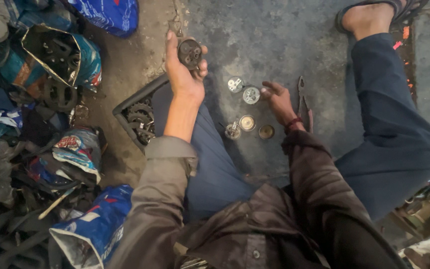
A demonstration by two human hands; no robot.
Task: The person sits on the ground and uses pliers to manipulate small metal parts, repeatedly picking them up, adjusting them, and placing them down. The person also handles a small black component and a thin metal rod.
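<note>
A rough floor-level repair workshop, probably for machine or vehicle parts. On the left, torn blue plastic sacks (88,234) spill dark metal gears and scrap; a black plastic crate of toothed sprockets (138,117) sits on the stained grey concrete floor (274,35), with small round metal parts (247,107) laid out beside worn red-handled pliers (303,102).

crate (125,107): half hidden under leg | sandal (404,7): cut by top edge

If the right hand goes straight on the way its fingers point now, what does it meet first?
Probably the silver round part on the floor: the right hand points left toward it, fingertips nearly touching it.
</note>
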